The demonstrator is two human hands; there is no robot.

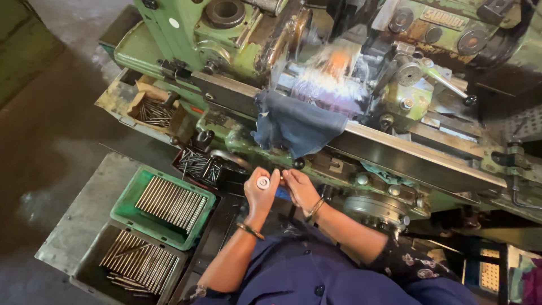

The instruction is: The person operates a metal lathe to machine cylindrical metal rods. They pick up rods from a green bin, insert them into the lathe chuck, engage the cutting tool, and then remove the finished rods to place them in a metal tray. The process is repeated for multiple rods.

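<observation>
My left hand (pixel 259 195) is raised in front of a green metalworking machine (pixel 237 51) and grips a small round silver gauge or ring (pixel 263 182) between thumb and fingers. My right hand (pixel 299 189) is close beside it, fingers pinched on a thin metal pin whose end meets the silver piece. Both wrists carry bangles. A dark blue cloth (pixel 296 127) hangs over the machine's front just above my hands. Coolant sprays over the working zone (pixel 330 76) behind the cloth.
A green crate (pixel 127 206) of metal rods lies at lower left, with a grey crate (pixel 90 265) of similar rods below it. Loose pins fill a machine tray (pixel 155 110) and a dark bin (pixel 195 164). A lever with a black knob (pixel 451 87) juts out at right.
</observation>
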